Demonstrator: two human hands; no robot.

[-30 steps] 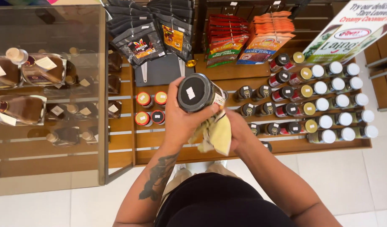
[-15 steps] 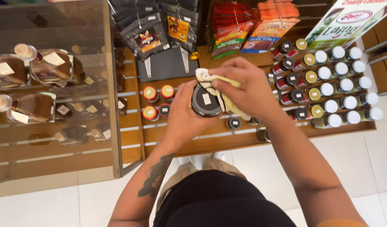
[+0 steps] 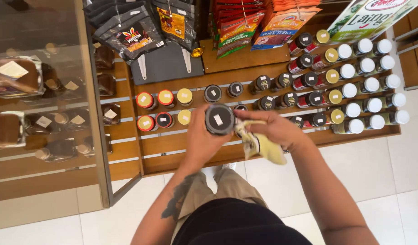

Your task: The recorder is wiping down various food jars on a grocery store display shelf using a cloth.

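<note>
Head-worn camera, straight down; shelf (image 3: 245, 149) near

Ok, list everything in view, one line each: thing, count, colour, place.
Black-lidded jar: one, dark with a white sticker on the lid, held above the shelf front.
Cloth: one, pale yellow, against the jar's right side.
Red and yellow lidded jars: six, on the wooden shelf's left part.
Dark-lidded jars: many, middle rows.
White-capped bottles: about a dozen, right end.
Gold-lidded jars: several, beside the white caps.
Snack pouches: black at top left, red and orange at top centre.
Glass display case: one, left, holding brown wrapped goods.
Wooden shelf: one, brown, tiered.
Left hand: grips the jar.
Right hand: holds the cloth.
</note>
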